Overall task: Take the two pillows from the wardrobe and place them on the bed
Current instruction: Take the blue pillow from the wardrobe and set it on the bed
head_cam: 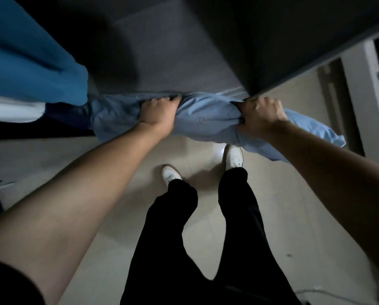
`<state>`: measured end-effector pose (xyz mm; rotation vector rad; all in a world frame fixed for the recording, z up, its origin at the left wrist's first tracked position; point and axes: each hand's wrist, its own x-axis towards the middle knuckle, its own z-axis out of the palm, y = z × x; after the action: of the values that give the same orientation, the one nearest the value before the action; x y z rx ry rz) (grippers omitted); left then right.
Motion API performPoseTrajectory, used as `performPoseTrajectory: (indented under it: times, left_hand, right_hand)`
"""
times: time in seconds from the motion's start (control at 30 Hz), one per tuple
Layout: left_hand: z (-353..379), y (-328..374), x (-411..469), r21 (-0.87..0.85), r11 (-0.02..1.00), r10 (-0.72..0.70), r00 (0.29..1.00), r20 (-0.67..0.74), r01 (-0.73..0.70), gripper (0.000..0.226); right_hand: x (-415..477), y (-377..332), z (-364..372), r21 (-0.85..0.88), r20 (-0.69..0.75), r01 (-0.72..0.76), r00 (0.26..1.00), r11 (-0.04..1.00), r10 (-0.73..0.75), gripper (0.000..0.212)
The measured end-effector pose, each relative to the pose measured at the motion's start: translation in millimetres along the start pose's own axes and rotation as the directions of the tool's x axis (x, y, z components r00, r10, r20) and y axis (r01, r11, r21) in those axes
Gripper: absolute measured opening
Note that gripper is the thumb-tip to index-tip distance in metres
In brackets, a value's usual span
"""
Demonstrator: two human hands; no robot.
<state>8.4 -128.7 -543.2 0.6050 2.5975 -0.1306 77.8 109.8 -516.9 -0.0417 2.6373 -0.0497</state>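
Observation:
A light blue pillow (206, 119) lies across the front edge of the dark wardrobe (162, 51), partly out over the floor. My left hand (160, 112) is shut on its upper edge near the middle. My right hand (261, 116) grips the pillow further right, bunching the cloth, and the pillow's right end hangs free beyond it. The pillow's left end is tucked under a hanging teal cloth. I see only one pillow; no bed is in view.
Teal cloth (30, 51) and a white fabric (12, 108) fill the wardrobe's left side. An open wardrobe door (316, 51) stands on the right. My legs and white shoes (233, 157) stand on the pale tiled floor (118, 216) right below the pillow.

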Motion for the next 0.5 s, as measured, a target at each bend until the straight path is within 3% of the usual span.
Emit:
performPoseTrajectory:
  times: [0.13,0.27,0.5]
  left_hand:
    - [-62.5,39.7,-45.9,0.028,0.992,0.126,0.992,0.026,-0.126,0.057]
    - [-120.6,85.2,-91.0,0.08,0.975,0.211,0.977,-0.01,-0.209,0.057]
    - [-205.6,190.0,-156.6,0.195,0.919,0.372,0.917,-0.141,-0.343,0.052]
  right_hand:
    - [-88.6,14.5,-38.9,0.011,0.023,-0.144,0.989,0.99,0.144,0.064]
    - [-174.9,29.2,-83.4,0.042,0.04,-0.281,0.959,0.959,0.28,0.08]
    - [-307.4,92.9,-140.6,-0.036,-0.076,-0.387,0.92,0.921,0.383,0.071]
